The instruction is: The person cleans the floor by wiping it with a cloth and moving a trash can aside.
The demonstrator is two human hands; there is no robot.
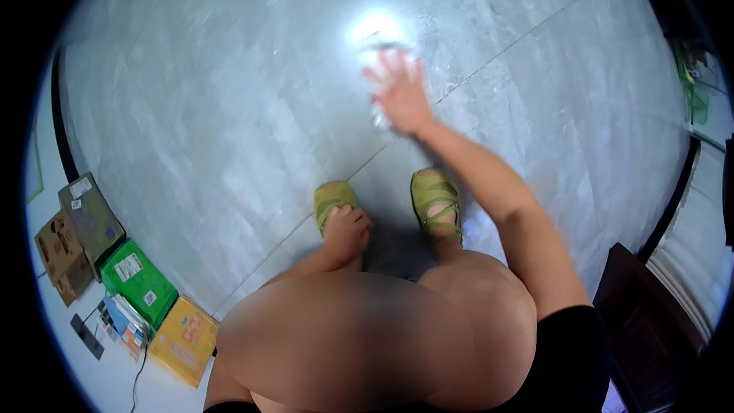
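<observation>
My right hand (399, 92) reaches forward, slightly blurred, with its fingers spread flat against the grey floor (252, 92). Something white and crumpled, like a wipe or thin cloth (378, 116), shows under the palm's left edge; most of it is hidden. Closer in, my left hand (348, 229) rests by the top of the left yellow-green shoe (330, 197). Its fingers are curled together, and nothing shows in them. The right yellow-green shoe (434, 193), with crossed straps, stands flat below my right forearm. My bent knees fill the bottom of the view.
Along the left wall lie a brown carton (63, 256), a grey parcel (93, 218), a green package (140, 281) and a yellow package (183, 340). A power strip (86, 336) with a cable is beside them. A dark brown panel (646, 329) stands at lower right. Bright glare (378, 24) lies ahead.
</observation>
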